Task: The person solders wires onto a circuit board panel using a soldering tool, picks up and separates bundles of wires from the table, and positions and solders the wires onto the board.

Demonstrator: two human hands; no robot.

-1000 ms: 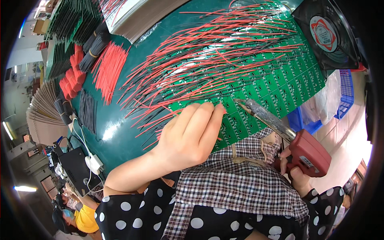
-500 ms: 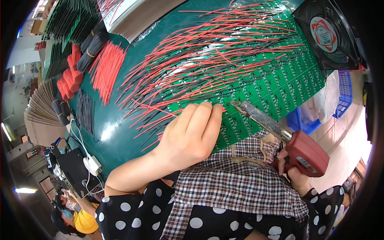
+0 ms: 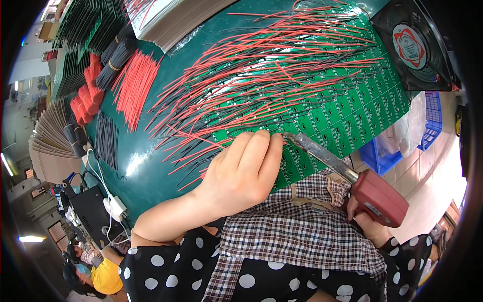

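I have the left hand (image 3: pixel 239 173) over the near edge of the green circuit boards (image 3: pixel 354 121), its grip pinched on a red wire (image 3: pixel 285 142) whose end peeks out at the fingertips. My right hand (image 3: pixel 371 226) grasps the dark red handle of a soldering iron (image 3: pixel 378 199) — its tip sits just beside those fingertips, over the boards. Red and black wires (image 3: pixel 261 75) lie across the boards, trailing left onto the green worktop (image 3: pixel 143 148). A loose red bundle (image 3: pixel 135 90) rests farther left — a black fan (image 3: pixel 410 48) stands at the boards' far right corner.
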